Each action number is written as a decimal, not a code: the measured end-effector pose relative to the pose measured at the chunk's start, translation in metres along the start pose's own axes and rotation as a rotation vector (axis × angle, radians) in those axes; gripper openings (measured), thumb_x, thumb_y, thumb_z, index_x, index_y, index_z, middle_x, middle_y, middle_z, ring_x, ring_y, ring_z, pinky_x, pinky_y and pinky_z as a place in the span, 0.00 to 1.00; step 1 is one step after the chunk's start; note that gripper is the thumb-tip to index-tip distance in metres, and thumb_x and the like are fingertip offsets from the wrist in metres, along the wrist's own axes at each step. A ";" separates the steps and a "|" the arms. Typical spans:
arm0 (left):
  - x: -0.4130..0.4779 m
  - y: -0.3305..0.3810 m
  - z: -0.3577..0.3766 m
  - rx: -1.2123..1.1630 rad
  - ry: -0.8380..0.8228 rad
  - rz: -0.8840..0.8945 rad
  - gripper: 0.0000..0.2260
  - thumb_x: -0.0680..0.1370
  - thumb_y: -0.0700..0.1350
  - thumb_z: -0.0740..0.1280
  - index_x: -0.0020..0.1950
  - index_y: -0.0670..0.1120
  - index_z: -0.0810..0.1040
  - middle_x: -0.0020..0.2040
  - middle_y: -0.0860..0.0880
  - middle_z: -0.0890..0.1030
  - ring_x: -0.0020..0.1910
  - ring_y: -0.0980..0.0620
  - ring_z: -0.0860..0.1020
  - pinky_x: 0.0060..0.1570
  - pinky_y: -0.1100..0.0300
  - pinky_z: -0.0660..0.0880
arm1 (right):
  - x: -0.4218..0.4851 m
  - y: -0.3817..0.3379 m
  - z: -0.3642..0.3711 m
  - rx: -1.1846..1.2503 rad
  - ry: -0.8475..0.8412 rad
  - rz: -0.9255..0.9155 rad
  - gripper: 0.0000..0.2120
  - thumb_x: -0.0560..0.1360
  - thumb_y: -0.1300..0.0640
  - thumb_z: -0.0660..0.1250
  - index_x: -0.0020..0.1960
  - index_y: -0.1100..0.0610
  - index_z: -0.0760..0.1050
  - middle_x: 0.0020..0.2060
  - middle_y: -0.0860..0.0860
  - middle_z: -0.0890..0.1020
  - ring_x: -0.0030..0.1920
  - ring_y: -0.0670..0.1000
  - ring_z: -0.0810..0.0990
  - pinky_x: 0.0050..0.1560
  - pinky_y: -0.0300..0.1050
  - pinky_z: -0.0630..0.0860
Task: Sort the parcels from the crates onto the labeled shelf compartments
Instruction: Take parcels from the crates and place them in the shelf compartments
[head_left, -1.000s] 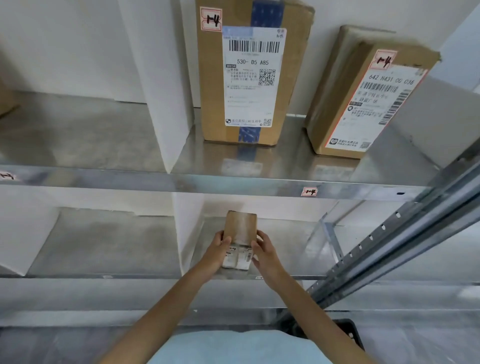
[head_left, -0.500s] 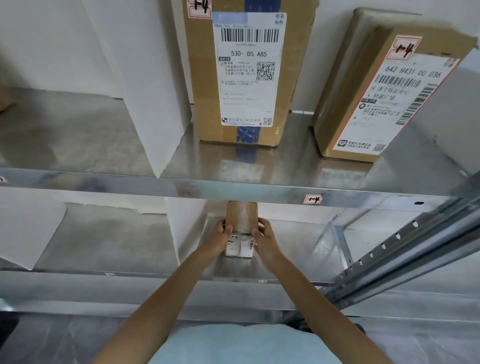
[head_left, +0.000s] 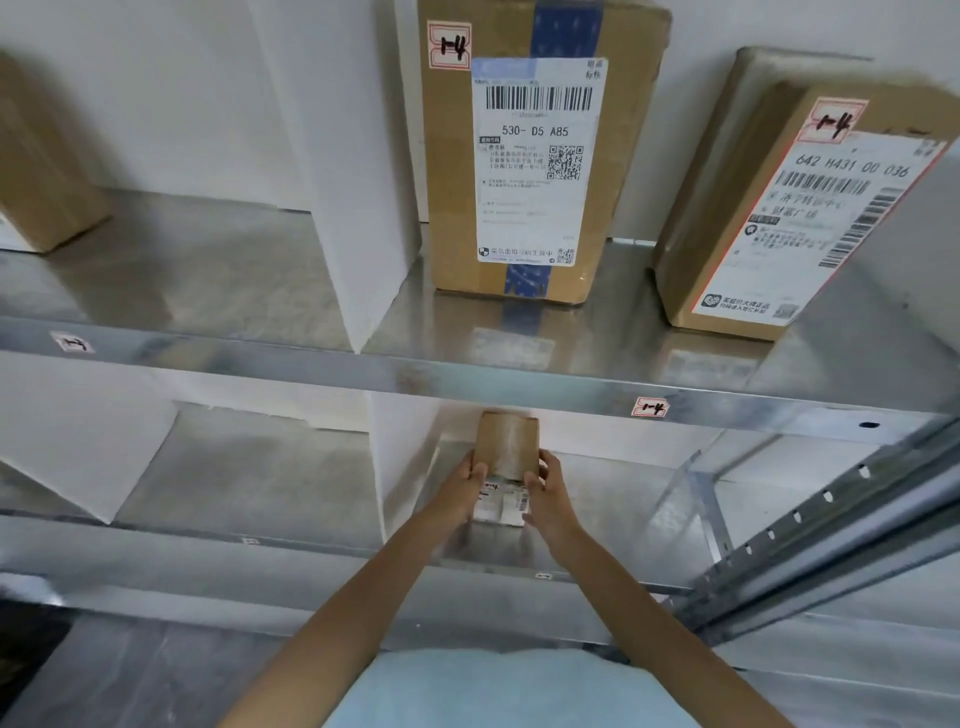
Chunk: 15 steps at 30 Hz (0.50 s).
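Sliding deeper than a second ago, the small parcel (head_left: 508, 441) sits pinched between the curled fingers (head_left: 545, 464) of the left hand (head_left: 460, 486) and right hand (head_left: 551, 496) on the lower shelf (head_left: 618, 501), so letting go seems next.

Both forearms reach forward, left hand (head_left: 464, 487) and right hand (head_left: 550, 498) seemingly gripping the small parcel (head_left: 507, 441) between them.

White wall (head_left: 145, 88) behind metal shelving (head_left: 291, 358)
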<state>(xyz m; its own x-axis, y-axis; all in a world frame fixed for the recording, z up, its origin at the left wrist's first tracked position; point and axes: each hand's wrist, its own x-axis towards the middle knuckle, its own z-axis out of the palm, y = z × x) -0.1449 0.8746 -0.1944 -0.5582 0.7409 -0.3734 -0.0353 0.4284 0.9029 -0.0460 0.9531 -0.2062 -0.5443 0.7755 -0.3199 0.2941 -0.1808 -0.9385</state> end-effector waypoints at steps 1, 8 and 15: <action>-0.001 0.000 -0.001 0.025 -0.001 0.008 0.16 0.83 0.42 0.52 0.71 0.43 0.63 0.66 0.44 0.73 0.60 0.50 0.72 0.53 0.66 0.66 | 0.000 -0.001 0.001 -0.016 0.007 -0.006 0.19 0.80 0.66 0.52 0.70 0.58 0.59 0.61 0.55 0.73 0.53 0.55 0.75 0.59 0.58 0.73; -0.019 0.007 0.007 0.193 0.158 0.142 0.24 0.83 0.43 0.52 0.78 0.45 0.47 0.76 0.46 0.57 0.74 0.48 0.59 0.67 0.62 0.56 | -0.014 -0.004 -0.005 -0.109 -0.014 -0.016 0.31 0.81 0.53 0.55 0.78 0.50 0.41 0.57 0.55 0.70 0.63 0.58 0.71 0.65 0.51 0.66; -0.030 0.023 0.004 0.313 0.351 0.358 0.23 0.83 0.47 0.53 0.76 0.45 0.53 0.76 0.46 0.56 0.75 0.49 0.53 0.71 0.59 0.51 | -0.027 -0.012 -0.020 -0.195 0.128 -0.289 0.32 0.81 0.50 0.56 0.77 0.51 0.42 0.75 0.56 0.58 0.74 0.56 0.58 0.74 0.56 0.55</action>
<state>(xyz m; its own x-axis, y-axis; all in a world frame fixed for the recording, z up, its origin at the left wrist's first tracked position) -0.1261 0.8644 -0.1632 -0.7328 0.6751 0.0844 0.4230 0.3549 0.8338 -0.0188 0.9466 -0.1835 -0.5281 0.8490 -0.0147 0.2936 0.1663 -0.9414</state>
